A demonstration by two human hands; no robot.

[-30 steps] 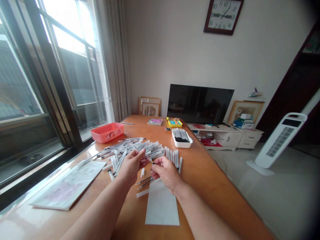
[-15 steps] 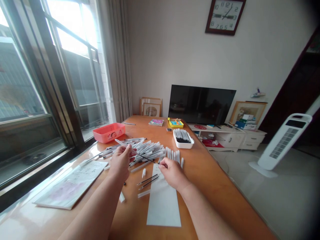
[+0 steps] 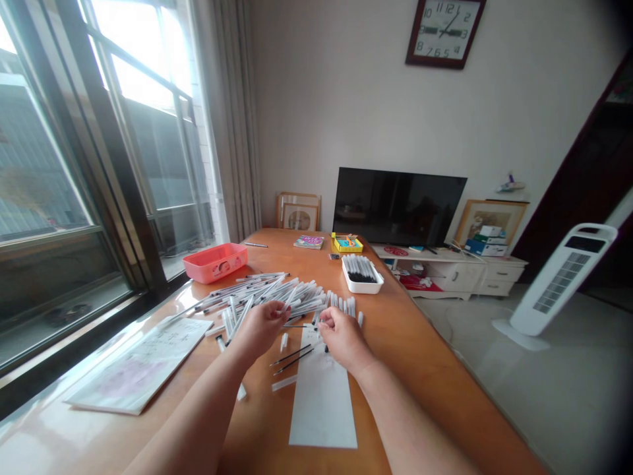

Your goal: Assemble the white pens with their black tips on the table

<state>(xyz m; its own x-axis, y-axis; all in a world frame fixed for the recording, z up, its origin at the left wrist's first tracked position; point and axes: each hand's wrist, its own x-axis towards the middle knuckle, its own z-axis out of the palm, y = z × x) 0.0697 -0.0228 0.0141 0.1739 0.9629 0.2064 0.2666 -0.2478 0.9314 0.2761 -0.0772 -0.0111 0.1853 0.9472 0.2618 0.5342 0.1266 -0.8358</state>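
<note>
The left hand's (image 3: 264,324) fingers were pinched on a clear pen barrel (image 3: 285,306) beside the pile of pens (image 3: 301,293) on the desk (image 3: 400,343). The right hand's (image 3: 342,338) fingers curled over white paper (image 3: 324,409) (their grip, I could not tell), near two dark refills (image 3: 293,362).

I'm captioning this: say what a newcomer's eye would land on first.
Probably the sprawling heap of translucent pens on the table, with the left hand and right hand at its near side. Next may come the pink-red tub at the table's left edge and the big dark television past its far end.
</note>
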